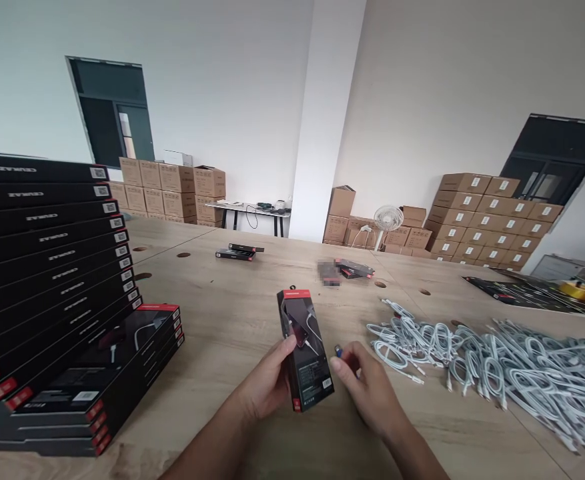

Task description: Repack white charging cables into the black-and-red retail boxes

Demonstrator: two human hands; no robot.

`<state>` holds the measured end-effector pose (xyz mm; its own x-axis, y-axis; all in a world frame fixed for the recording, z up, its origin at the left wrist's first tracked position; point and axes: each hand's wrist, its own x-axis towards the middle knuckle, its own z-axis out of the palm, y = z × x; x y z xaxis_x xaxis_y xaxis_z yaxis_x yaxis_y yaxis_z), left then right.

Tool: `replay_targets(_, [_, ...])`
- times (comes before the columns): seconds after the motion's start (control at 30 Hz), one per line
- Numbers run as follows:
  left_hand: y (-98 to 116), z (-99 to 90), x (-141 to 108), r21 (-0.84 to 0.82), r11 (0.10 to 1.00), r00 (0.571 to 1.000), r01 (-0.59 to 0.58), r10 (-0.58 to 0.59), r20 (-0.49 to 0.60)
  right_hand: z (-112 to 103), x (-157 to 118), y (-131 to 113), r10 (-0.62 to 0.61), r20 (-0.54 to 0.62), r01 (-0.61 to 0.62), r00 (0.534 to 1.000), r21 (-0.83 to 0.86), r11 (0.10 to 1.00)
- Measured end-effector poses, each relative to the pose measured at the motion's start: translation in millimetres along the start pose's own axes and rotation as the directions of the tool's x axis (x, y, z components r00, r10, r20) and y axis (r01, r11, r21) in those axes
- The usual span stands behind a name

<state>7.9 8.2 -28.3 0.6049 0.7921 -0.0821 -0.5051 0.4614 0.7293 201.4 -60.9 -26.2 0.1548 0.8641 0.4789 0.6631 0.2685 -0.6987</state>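
Wooden table (242,327), fills lower half of frame. Tall stack of black boxes (62,257), left side, printed sides facing out; lower pile with a phone-and-cable picture on top, just beside it, lower left. Heap of pale cables (497,363), coiled and tangled, lower right. Brown cartons (482,217) stacked by the wall, right of frame. Black-and-red box (315,370), lower center, red end up, tilted; can't tell if it touches the table. Left hand (267,380) grips it along its left edge, thumb on front. Right hand (367,387), just right of box, fingers curled, pinching a small blue item (339,350) at the fingertips; item mostly hidden, can't tell what.
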Motion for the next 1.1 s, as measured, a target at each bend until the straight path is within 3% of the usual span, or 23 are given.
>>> replay_targets(0.1, [-3.2, 9.8, -3.1, 0.040, 0.990, 0.990, 0.138, -0.138, 0.017, 6.7, -3.3, -7.3, -0.030, 0.077, 0.026, 0.997, 0.049, 0.998])
replay_targets(0.23, [-4.9, 17.8, -5.8, 0.049, 0.960, 0.960, 0.274, -0.271, -0.065, 12.0, -6.2, -6.3, -0.083, 0.062, 0.084, 0.995, -0.013, 0.996])
replay_targets(0.37, [-3.3, 15.6, -8.7, 0.071, 0.971, 0.971, 0.228, -0.232, 0.052, 8.6, -3.1, -3.3, -0.117, -0.026, 0.113, 0.993, -0.114, 0.987])
replay_targets(0.47, [-0.6, 11.4, -12.1, 0.133, 0.969, 0.968, 0.209, -0.224, 0.112, -2.5, 3.0, 4.1, -0.067, -0.184, 0.029, 0.981, -0.204, 0.979])
replay_targets(0.57, [2.5, 10.3, -17.4, 0.198, 0.940, 0.926, 0.277, -0.316, 0.207, -25.4, 10.2, 17.1, 0.022, -0.364, -0.116, 0.931, -0.238, 0.964])
replay_targets(0.7, [6.2, 16.8, -26.7, 0.325, 0.860, 0.831, 0.393, -0.483, 0.275, -64.7, 15.9, 36.1, 0.153, -0.554, -0.304, 0.818, -0.192, 0.933])
replay_targets(0.83, [9.0, 23.2, -36.1, 0.359, 0.850, 0.803, 0.385, -0.500, 0.324, -83.4, 16.7, 49.9, 0.291, -0.627, -0.401, 0.723, -0.038, 0.915])
replay_targets(0.93, [10.0, 22.5, -39.8, 0.285, 0.884, 0.773, 0.371, -0.464, 0.433, -75.9, 20.0, 51.6, 0.381, -0.538, -0.360, 0.752, 0.148, 0.921])
replay_targets(1.1, [9.6, 15.8, -32.4, 0.184, 0.946, 0.826, 0.268, -0.324, 0.461, -51.6, 25.7, 29.1, 0.377, -0.275, -0.192, 0.885, 0.522, 0.831])
